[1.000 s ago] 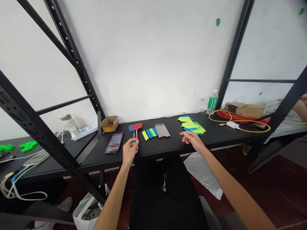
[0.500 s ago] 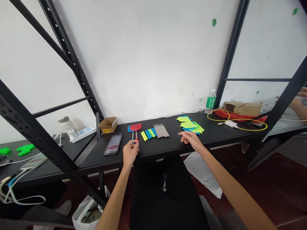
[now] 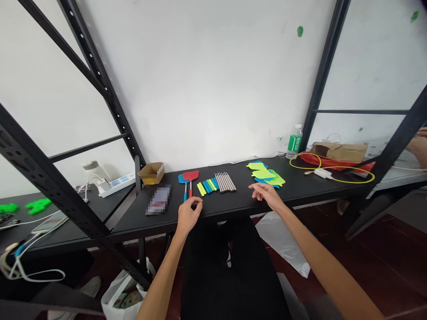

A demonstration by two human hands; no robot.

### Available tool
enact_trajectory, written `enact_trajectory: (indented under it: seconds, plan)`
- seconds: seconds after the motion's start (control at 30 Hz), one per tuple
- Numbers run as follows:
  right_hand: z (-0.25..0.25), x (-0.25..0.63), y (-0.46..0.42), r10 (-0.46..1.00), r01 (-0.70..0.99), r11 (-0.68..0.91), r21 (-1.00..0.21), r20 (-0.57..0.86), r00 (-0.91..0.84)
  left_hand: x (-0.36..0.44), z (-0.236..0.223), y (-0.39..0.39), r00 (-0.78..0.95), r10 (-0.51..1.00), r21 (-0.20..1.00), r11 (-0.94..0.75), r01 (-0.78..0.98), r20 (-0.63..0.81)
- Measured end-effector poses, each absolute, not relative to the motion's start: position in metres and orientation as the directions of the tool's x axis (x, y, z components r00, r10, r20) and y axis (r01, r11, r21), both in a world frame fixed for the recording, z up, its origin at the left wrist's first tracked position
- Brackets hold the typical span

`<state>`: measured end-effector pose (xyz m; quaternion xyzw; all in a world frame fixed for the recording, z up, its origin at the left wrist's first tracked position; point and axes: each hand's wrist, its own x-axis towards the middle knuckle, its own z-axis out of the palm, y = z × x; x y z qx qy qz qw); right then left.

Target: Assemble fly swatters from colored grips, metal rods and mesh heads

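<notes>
The red swatter (image 3: 190, 175) lies on the desk (image 3: 230, 208) in front of me, its head pointing to the wall and its red handle towards me. The blue swatter (image 3: 181, 179) lies alongside on the left, its head partly covered by the red one. My left grip (image 3: 188, 216) is at the near ends of the two handles, thumb and forefinger bent; I cannot tell whether they meet or whether I touch either handle. My right grip (image 3: 269, 196) is empty, fingers loosely curved and apart, at the front of the desk, just on my side of the yellow-green and blue flat pieces (image 3: 262, 174), which overlap in a loose pile. Between my hands, yellow and blue tubes (image 3: 207, 186) lie in a row just right of the red swatter, and beside them is a row of thin grey rods (image 3: 226, 182). Left of the swatters are a phone (image 3: 159, 200) and an open cardboard box (image 3: 151, 174).
</notes>
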<state>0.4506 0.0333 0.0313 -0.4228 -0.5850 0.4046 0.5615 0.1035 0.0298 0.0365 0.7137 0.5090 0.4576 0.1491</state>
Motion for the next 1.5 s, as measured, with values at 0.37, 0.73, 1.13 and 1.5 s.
enact_trajectory:
  seconds: [0.37,0.73,1.13,1.5]
  plan:
    - [0.028,0.448,0.037,0.956,0.204,0.293,-0.934,0.291,-0.039,0.112,0.038,0.019,0.118,0.856,0.57,-0.433,0.699,0.504]
    - [0.049,0.407,0.082,0.985,0.773,0.07,-0.631,0.165,0.046,0.116,0.035,0.017,0.133,0.836,0.478,-0.426,0.768,0.532]
    - [0.059,0.378,0.112,0.975,0.845,-0.082,-0.528,0.133,0.178,0.116,0.034,0.018,0.135,0.837,0.474,-0.424,0.772,0.53]
    - [0.069,0.413,0.074,0.99,0.359,0.078,-0.93,0.114,0.081,0.116,0.034,0.018,0.146,0.825,0.446,-0.433,0.783,0.546]
